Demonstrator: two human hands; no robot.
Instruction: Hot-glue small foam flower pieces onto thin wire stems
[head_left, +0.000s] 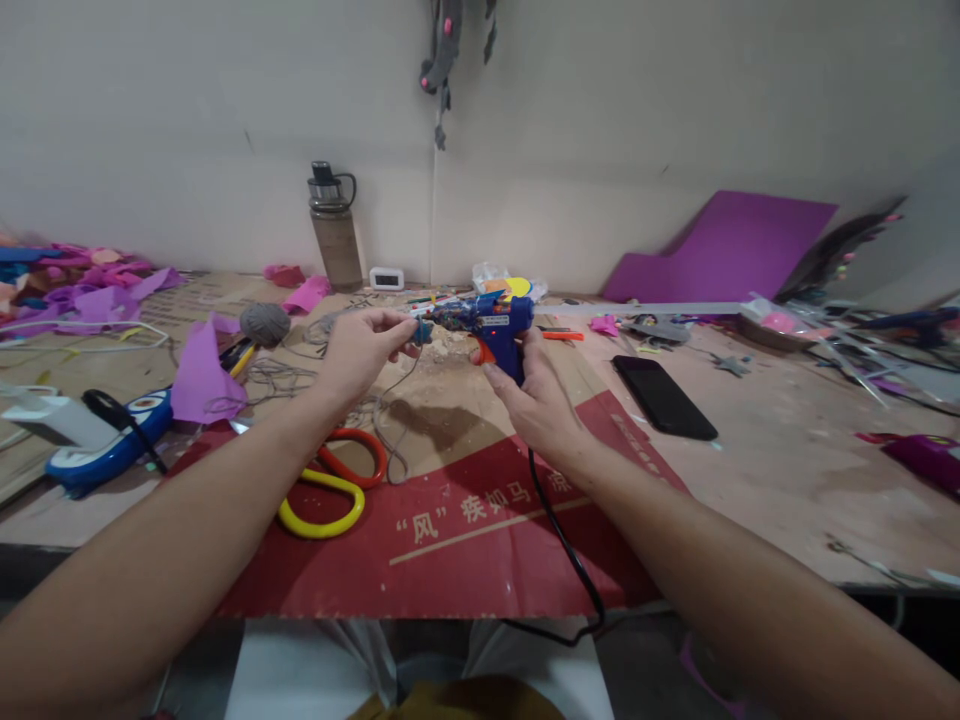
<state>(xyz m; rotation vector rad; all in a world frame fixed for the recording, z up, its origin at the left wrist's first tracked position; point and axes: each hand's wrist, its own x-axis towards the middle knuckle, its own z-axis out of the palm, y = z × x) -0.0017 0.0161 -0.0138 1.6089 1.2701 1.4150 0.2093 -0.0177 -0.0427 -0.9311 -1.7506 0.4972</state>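
My right hand [541, 405] is wrapped round the handle of a blue hot glue gun [484, 318], with a finger by its orange trigger. The gun's nozzle points left and its black cord [559, 520] hangs down over the table's front edge. Between the pinched fingertips of my left hand [369, 345] is a small blue-grey piece [423, 331], too small to name exactly. A thin grey string [397, 400] trails down from it. The nozzle is close to this piece; I cannot tell whether they touch.
Scissors [322, 503] with yellow and orange handles lie on red-printed cardboard [480, 570]. A phone [664, 398] rests at right. Behind stand a bottle [335, 235] and grey yarn ball [265, 324]. Purple felt [739, 250] leans on the wall; a power strip [112, 445] lies left.
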